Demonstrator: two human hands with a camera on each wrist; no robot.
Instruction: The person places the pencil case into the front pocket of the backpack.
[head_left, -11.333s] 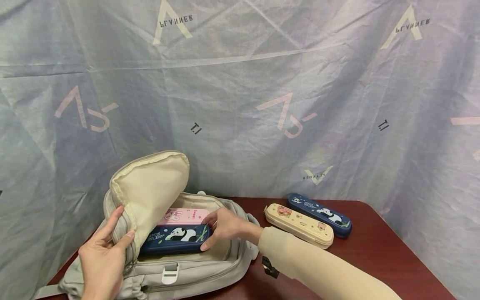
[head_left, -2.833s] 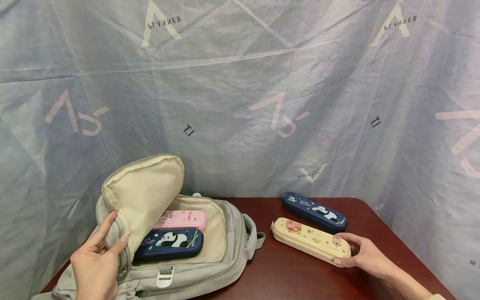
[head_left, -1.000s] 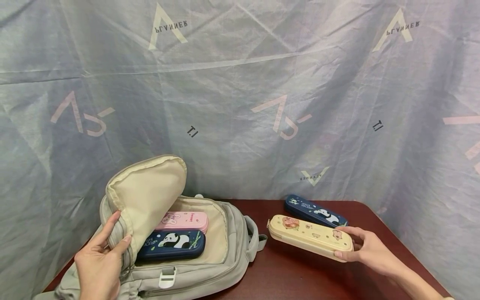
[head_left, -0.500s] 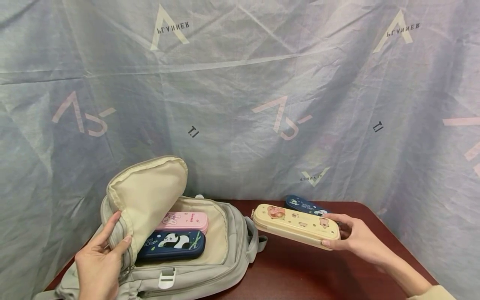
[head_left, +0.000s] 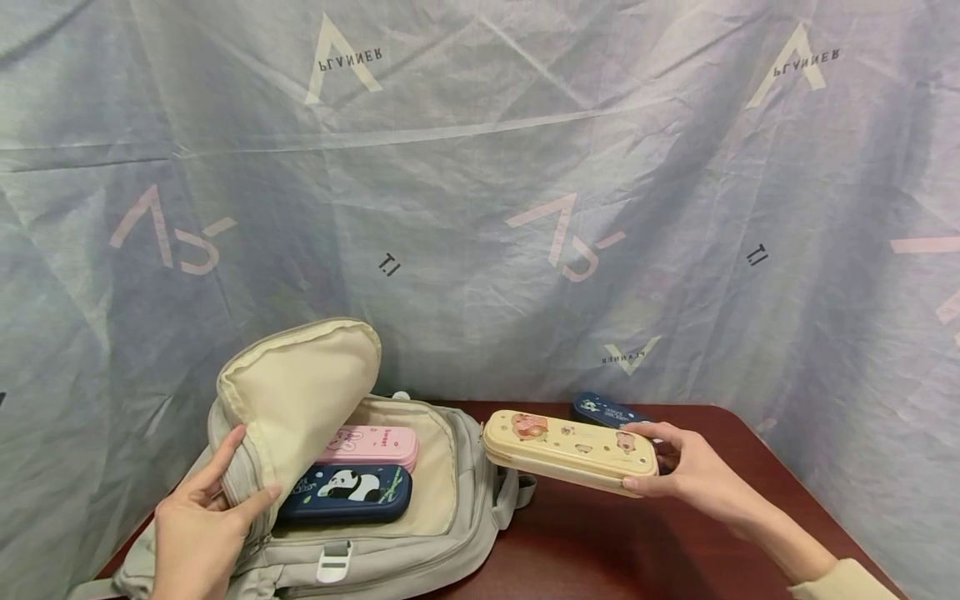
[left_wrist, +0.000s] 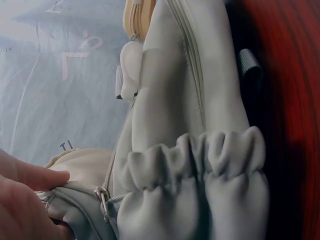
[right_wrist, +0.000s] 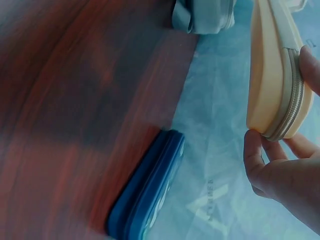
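Note:
In the head view my right hand point(head_left: 701, 475) grips the right end of a cream pencil case point(head_left: 567, 448) with bear pictures, held up off the table beside the bag. The right wrist view shows the zipped side of that pencil case point(right_wrist: 278, 75) between thumb and fingers. My left hand point(head_left: 206, 512) pinches the edge of the front flap point(head_left: 307, 392) of a grey backpack point(head_left: 420, 562) and holds it raised. Inside lie a pink pencil case point(head_left: 378, 444) and, nearer me, a navy panda pencil case point(head_left: 352, 493); the flap hides their left ends.
Another navy pencil case point(head_left: 607, 408) lies at the back of the red-brown table point(head_left: 757, 450), partly behind the cream one. In the right wrist view this navy case point(right_wrist: 145, 190) sits near the table's edge. A grey printed curtain point(head_left: 480, 208) hangs behind.
Earlier the right hand was at the navy case in the bag. It then took the cream pencil case off the table, lifted it and moved it left. The left hand keeps the flap raised.

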